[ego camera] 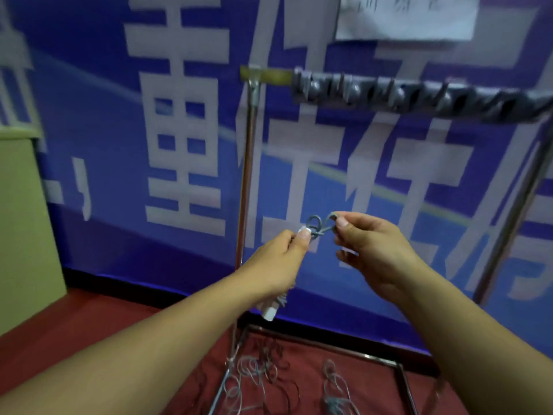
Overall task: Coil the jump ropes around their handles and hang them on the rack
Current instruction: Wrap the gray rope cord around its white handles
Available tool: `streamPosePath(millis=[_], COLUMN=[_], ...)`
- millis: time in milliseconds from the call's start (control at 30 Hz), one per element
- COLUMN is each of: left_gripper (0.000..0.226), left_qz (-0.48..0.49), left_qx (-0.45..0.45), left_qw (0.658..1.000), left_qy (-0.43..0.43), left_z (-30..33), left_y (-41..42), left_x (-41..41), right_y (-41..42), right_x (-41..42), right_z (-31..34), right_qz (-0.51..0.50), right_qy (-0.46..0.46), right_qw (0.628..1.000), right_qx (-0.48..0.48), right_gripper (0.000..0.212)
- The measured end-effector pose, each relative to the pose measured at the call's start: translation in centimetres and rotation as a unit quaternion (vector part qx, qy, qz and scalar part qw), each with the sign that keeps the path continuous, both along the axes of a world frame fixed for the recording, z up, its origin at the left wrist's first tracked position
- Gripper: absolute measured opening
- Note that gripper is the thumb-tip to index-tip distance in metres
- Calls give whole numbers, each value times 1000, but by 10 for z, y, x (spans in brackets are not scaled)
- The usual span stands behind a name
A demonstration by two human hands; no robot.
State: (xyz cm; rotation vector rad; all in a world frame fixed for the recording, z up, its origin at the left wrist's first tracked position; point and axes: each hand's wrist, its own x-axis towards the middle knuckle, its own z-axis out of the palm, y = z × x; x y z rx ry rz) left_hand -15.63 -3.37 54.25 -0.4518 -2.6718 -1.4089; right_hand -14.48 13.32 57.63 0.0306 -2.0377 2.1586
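Grey rope (318,227) loop pinched between both hands, mid-frame before rack (248,163). White handles (270,311) gripped in left hand (276,262); rope end pinched by right hand (371,250). Loose ropes (257,375) piled on red floor (89,319).

hands (276,259) knotting rope (318,226) (grey), rack (248,163)

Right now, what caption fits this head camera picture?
Left hand and right hand loop a grey jump rope before the rack.
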Motion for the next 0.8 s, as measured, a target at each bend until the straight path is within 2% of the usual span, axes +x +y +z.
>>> streamPosePath(millis=[133,300,433,633,800], left_gripper=[58,71,70,52,55], left_qz=[35,16,12,68,112], left_qx=[36,100,138,149,189], left_qw=[998,994,990,986,976], left_qy=[45,34,34,23,-13], left_z=[57,129,175,212,217], left_y=[-12,-23,-22,-21,-30], left_x=[-21,-48,-72,-100,-128], right_y=[-16,-29,-35,-48,-64], right_x=[-17,-41,-65,-99,-122], right_z=[63,136,185,221,226], right_qz=[-9,-20,-46,-53,-20], right_qy=[41,98,160,175,158], right_qw=[999,994,983,975,973], right_qx=[13,38,77,124,167], right_gripper=[11,13,10,17,29])
